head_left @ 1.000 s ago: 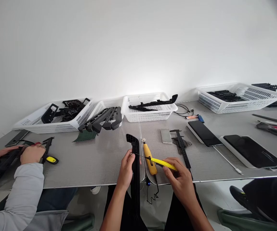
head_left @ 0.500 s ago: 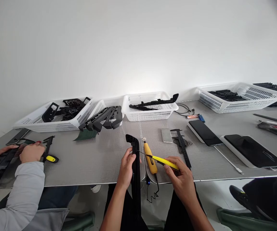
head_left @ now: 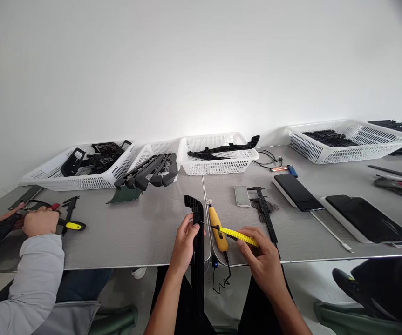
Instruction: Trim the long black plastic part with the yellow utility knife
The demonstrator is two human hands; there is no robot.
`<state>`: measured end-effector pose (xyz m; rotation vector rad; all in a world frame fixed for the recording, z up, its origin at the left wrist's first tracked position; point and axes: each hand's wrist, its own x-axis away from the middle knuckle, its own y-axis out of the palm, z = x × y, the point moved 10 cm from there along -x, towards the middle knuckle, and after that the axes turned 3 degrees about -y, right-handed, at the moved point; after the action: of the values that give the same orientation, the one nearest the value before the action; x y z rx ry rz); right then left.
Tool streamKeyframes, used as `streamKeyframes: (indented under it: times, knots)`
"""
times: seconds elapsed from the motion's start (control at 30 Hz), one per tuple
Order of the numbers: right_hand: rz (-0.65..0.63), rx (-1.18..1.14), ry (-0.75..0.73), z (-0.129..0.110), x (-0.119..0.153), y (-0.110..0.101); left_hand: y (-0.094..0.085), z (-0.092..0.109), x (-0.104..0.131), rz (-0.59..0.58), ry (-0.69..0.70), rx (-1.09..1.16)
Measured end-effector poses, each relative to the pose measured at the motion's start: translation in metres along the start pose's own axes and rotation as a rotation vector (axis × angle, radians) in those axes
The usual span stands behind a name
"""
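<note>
My left hand [head_left: 184,242] is closed around a long black plastic trim piece [head_left: 197,256], its curved end pointing up and its lower part hanging past the table edge. In my right hand [head_left: 262,253] is a yellow utility knife [head_left: 238,236], gripped by its handle. The knife's thin blade reaches left to the trim piece, close to my left thumb; whether it touches cannot be made out. Behind the knife, a yellow corded tool [head_left: 218,228] lies on the table.
A co-worker's hand [head_left: 42,222] works on a black part at left. White baskets [head_left: 218,170] of black parts line the wall. Calipers [head_left: 266,214], a small grey box [head_left: 241,196] and black-topped devices [head_left: 302,193] lie to the right on the grey table [head_left: 145,232].
My right hand and the knife have shifted slightly left. The trim piece's top has tilted a little right. The co-worker's hands and black part have moved left.
</note>
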<state>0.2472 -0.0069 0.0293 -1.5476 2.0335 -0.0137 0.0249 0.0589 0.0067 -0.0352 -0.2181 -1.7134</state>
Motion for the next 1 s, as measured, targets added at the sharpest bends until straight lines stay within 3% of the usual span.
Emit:
streamKeyframes:
  times: [0.3,1.0]
  knots:
    - [-0.162,0.011,-0.019,-0.003,0.004,0.021,0.0,0.0,-0.003,0.012,0.028,0.069]
    - [-0.093,0.004,0.013,-0.005,0.004,0.013,0.004,0.005,-0.001,-0.013,0.019,0.095]
